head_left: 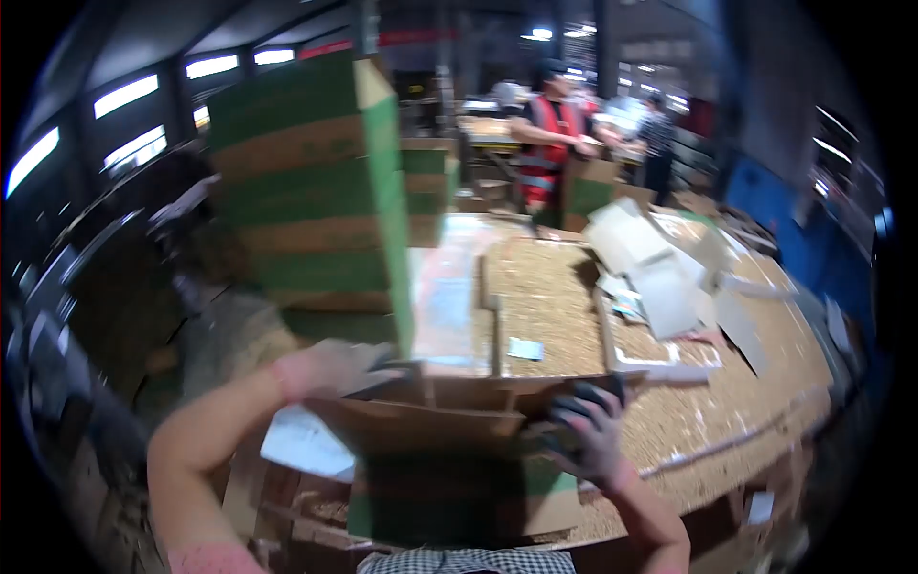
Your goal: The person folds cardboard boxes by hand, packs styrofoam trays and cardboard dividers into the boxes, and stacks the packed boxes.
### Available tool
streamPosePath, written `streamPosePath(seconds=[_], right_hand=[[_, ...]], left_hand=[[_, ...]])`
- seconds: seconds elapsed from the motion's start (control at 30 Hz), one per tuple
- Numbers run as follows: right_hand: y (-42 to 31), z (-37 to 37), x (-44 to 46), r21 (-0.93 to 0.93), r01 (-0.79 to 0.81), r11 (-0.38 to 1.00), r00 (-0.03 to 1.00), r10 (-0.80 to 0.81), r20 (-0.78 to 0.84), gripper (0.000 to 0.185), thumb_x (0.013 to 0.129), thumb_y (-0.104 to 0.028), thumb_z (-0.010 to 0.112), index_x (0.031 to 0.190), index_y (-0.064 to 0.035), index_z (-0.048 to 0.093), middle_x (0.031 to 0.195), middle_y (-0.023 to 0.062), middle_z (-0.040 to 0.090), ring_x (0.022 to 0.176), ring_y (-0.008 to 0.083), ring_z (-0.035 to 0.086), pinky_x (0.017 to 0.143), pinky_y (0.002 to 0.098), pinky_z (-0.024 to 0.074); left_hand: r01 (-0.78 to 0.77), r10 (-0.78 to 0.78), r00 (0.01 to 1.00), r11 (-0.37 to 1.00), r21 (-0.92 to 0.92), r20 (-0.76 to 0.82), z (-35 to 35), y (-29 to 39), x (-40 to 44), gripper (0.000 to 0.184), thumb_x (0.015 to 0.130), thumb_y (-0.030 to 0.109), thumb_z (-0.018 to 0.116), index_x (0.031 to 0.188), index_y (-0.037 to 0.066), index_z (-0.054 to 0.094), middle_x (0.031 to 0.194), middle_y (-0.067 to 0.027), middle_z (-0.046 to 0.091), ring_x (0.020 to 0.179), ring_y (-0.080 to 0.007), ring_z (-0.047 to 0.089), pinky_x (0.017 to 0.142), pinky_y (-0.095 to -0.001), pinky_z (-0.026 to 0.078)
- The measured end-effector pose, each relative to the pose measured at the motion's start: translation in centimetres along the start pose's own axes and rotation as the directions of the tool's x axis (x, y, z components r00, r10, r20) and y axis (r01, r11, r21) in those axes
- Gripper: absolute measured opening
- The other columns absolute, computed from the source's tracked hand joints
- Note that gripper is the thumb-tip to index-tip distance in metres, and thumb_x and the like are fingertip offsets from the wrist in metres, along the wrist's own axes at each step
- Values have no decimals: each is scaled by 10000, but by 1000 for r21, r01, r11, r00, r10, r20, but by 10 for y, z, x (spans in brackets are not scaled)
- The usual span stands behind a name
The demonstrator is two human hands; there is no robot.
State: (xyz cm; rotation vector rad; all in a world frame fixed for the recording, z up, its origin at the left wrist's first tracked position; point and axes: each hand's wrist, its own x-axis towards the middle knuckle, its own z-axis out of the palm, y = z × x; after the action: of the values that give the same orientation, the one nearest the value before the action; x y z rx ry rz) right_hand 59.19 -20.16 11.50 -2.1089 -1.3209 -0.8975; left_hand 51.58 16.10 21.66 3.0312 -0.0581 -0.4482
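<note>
An open cardboard box with green bands stands upright close to my body, its top flaps raised. My left hand, in a light glove with dark fingertips, grips the box's left top edge. At the right top edge, my right hand, gloved the same way, has its fingers curled over the cardboard. Just beyond the box, a shallow tray of tan granular material has a small pale packet lying on it.
Tall green-striped cartons rise at the left. White sheets lie heaped on the grain-covered table at the right. A person in a red vest stands beyond the table, with another person farther right.
</note>
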Motion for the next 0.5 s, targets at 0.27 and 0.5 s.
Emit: streamPosePath(seconds=[0.27, 0.5], right_hand=[[29, 23, 10, 408, -179, 895, 951, 51, 304, 174, 908, -262, 485, 939, -93, 510, 908, 55, 499, 767, 202, 435, 743, 335, 408], [64, 40, 93, -349, 58, 935, 982, -117, -149, 431, 967, -285, 434, 1295, -6, 431, 1334, 196, 419, 1239, 391, 361, 1038, 461, 296]], left_hand=[[-358, 79, 835, 830, -428, -545, 52, 16, 30, 551, 877, 209, 530, 1371, 16, 382, 1304, -266, 461, 1192, -363, 479, 993, -467, 393], [-876, 819, -157, 143, 461, -552, 122, 155, 71, 540, 821, 375, 552, 1265, 72, 500, 1354, -201, 380, 1250, -390, 342, 1061, -521, 196]])
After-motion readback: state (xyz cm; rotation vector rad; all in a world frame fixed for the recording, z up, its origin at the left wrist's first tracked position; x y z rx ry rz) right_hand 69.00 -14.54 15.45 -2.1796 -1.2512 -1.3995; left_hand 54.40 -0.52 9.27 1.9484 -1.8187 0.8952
